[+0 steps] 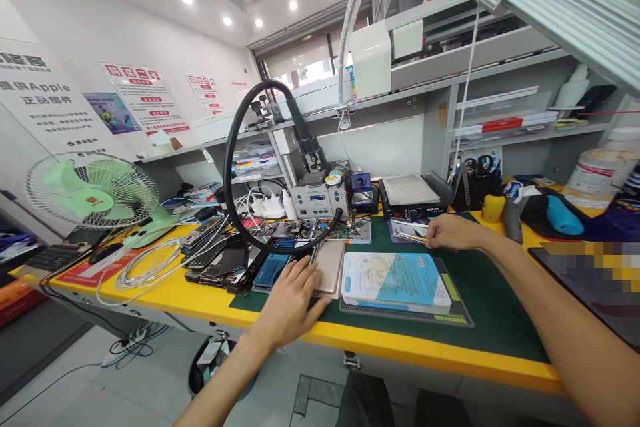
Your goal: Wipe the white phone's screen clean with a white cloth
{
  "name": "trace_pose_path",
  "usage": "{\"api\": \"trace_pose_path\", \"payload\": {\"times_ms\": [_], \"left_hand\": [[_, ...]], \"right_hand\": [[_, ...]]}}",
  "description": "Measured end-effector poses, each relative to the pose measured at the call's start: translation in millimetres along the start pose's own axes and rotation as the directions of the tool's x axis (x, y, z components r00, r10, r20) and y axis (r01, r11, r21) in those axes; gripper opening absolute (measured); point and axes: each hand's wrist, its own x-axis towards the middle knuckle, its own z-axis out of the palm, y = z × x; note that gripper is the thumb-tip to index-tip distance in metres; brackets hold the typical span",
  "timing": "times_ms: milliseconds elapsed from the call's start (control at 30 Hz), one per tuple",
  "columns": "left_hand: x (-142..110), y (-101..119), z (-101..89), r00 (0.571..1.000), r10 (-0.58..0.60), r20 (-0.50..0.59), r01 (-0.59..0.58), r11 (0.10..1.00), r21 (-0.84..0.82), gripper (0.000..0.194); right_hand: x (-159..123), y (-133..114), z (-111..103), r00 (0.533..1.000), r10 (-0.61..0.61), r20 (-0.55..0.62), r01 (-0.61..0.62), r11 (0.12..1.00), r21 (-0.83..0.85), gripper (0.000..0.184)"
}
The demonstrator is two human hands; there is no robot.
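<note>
Grn mat: L fingers on gold panel, R fingers w/ tweezers.

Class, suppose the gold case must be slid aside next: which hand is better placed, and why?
Probably left: the left hand is at the gold case, apparently empty. The right hand is farther off, seemingly pinching a slim tool.

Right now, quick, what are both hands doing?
Left hand: open, at the gold panel.
Right hand: closed, apparently pinching a thin tool.
</note>
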Motion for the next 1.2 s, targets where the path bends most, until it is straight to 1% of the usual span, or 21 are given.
{"api": "trace_pose_path", "payload": {"times_ms": [100, 167, 300, 400, 467, 567, 633, 733, 867, 967, 1033, 1100, 1200], "left_hand": [[4, 7, 9.8, 1.0, 0.013, 0.001, -0.013, 1.0, -0.025, 0.052], [1, 10, 12.0, 1.0, 0.014, -0.018, -0.015, 0.999, -0.032, 0.053], [-13, 15, 6.5, 0.997, 0.049, -0.057, -0.051, 0.998, -0.038, 0.054], [-21, 17, 0.4, 0.996, 0.06, -0.073, -0.062, 0.998, -0.032, 0.046], [-22, 17, -2.7, 0.995, 0.058, -0.079, -0.061, 0.998, -0.031, 0.038], [-16, 13, -5.2, 0.996, 0.059, -0.065, -0.062, 0.997, -0.047, 0.03], [-11, 8, -3.9, 0.998, 0.054, -0.034, -0.056, 0.997, -0.052, 0.033], [-4, 0, 3.4, 0.998, 0.059, -0.001, -0.059, 0.998, -0.033, 0.04], [3, -6, 12.0, 0.991, 0.133, 0.024, -0.134, 0.991, 0.021, 0.038], [8, -10, 8.5, 0.977, 0.201, 0.067, -0.202, 0.979, 0.008, 0.037], [12, -16, 3.1, 0.972, 0.219, 0.086, -0.217, 0.976, -0.033, 0.037], [14, -23, -2.0, 0.972, 0.216, 0.088, -0.211, 0.976, -0.063, 0.035], [14, -29, -6.2, 0.984, 0.167, 0.061, -0.162, 0.983, -0.081, 0.033]], "right_hand": [[0, -1, 0, 1.0, 0.003, -0.005, -0.003, 1.0, -0.007, 0.012], [-2, -2, 0, 1.0, 0.002, -0.013, -0.002, 1.0, -0.011, 0.012], [-4, -5, -2, 1.0, -0.005, -0.015, 0.004, 1.0, -0.019, 0.011], [-3, -5, -2, 1.0, -0.003, -0.01, 0.003, 1.0, -0.029, 0.012], [-3, -5, -2, 1.0, -0.004, -0.013, 0.004, 0.999, -0.04, 0.012], [-2, -5, -2, 1.0, -0.012, -0.022, 0.011, 0.998, -0.054, 0.011], [-2, -5, -1, 0.999, -0.017, -0.028, 0.016, 0.998, -0.058, 0.011], [-1, -4, 0, 0.999, -0.02, -0.038, 0.018, 0.998, -0.059, 0.011], [-1, -3, 1, 0.998, -0.038, -0.042, 0.035, 0.998, -0.058, 0.013], [-2, -4, 1, 0.998, -0.04, -0.043, 0.038, 0.998, -0.053, 0.013], [-4, -5, 1, 0.999, -0.036, -0.041, 0.033, 0.998, -0.05, 0.013], [-6, -7, 0, 0.999, -0.033, -0.035, 0.031, 0.998, -0.05, 0.013], [-9, -11, -2, 0.999, -0.028, -0.026, 0.027, 0.998, -0.052, 0.011]]}}
